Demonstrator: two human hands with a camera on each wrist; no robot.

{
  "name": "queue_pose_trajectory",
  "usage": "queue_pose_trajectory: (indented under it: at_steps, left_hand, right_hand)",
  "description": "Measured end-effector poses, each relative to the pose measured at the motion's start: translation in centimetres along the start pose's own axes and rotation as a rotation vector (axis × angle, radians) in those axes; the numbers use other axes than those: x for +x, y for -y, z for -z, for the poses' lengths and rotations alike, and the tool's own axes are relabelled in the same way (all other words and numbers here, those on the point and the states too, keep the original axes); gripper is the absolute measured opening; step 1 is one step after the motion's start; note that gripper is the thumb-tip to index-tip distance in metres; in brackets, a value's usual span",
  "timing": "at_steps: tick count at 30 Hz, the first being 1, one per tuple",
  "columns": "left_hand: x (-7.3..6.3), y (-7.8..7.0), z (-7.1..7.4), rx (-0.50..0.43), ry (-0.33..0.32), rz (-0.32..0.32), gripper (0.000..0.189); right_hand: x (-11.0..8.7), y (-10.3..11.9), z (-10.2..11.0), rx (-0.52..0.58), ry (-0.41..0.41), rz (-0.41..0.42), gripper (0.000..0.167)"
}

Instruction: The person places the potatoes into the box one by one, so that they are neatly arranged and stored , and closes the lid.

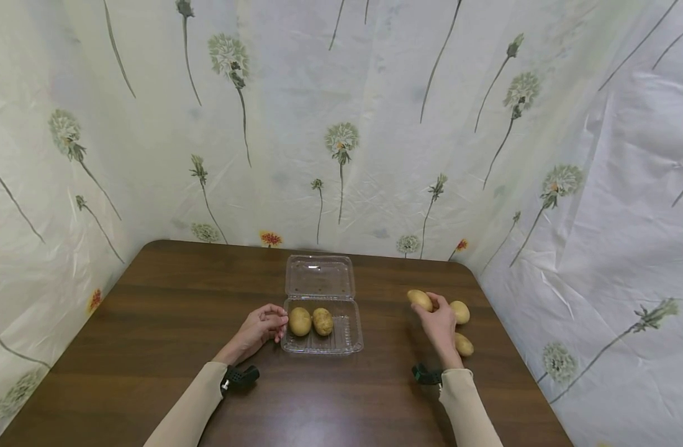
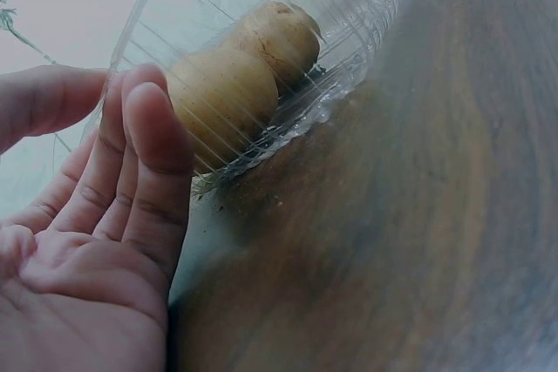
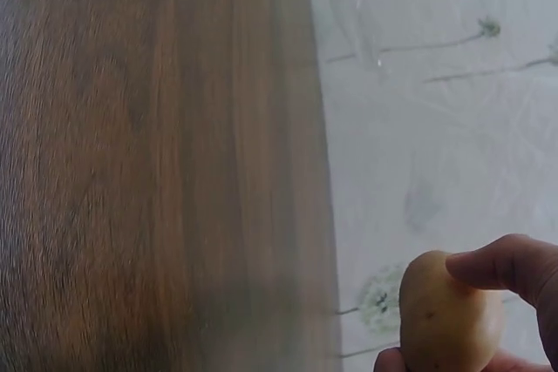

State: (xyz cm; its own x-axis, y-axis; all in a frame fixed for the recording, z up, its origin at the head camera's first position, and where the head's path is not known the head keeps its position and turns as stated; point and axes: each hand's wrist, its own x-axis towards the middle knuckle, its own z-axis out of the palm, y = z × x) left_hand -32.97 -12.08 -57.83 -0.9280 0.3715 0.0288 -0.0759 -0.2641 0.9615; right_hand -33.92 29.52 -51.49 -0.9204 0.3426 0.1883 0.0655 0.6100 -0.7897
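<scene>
A clear plastic clamshell container (image 1: 349,326) lies on the table with its lid folded back. Two potatoes (image 1: 300,321) sit side by side in its left half. My left hand (image 1: 260,329) pinches the container's left rim between thumb and fingers; the left wrist view shows the potatoes (image 2: 231,98) through the ribbed wall. Over the table's right side, my right hand (image 1: 439,320) grips another potato (image 1: 420,300) between thumb and fingers. In the right wrist view that held potato (image 3: 445,315) is partly covered by the thumb.
Two more potatoes lie near the right edge of the brown wooden table (image 1: 207,279), one farther back (image 1: 460,312) and one nearer (image 1: 464,344), close beside my right hand. A flower-patterned curtain (image 1: 285,205) hangs behind the table and along its sides.
</scene>
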Motion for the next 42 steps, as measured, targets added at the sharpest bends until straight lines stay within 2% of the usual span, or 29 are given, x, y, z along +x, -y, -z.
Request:
queue_pose_trajectory:
  at_steps: [8, 19, 26, 42]
  left_hand:
    - [0.0, 0.1, 0.0, 0.008, -0.005, -0.003, 0.016]
    - [0.0, -0.3, -0.2, -0.02, -0.009, -0.002, 0.017]
    - [-0.1, -0.3, -0.2, 0.004, -0.006, -0.002, 0.02]
    - [-0.2, -0.3, -0.2, -0.004, 0.0, 0.0, 0.019]
  right_hand:
    - [-0.5, 1.0, -0.1, 0.009, 0.017, 0.027, 0.051]
    - [-1.0, 2.3, -0.2, 0.01, 0.027, 0.016, 0.052]
    - [-1.4, 2.9, -0.3, 0.011, 0.03, 0.024, 0.051]
    - [-2.7, 5.0, -1.3, 0.063, 0.06, 0.044, 0.051]
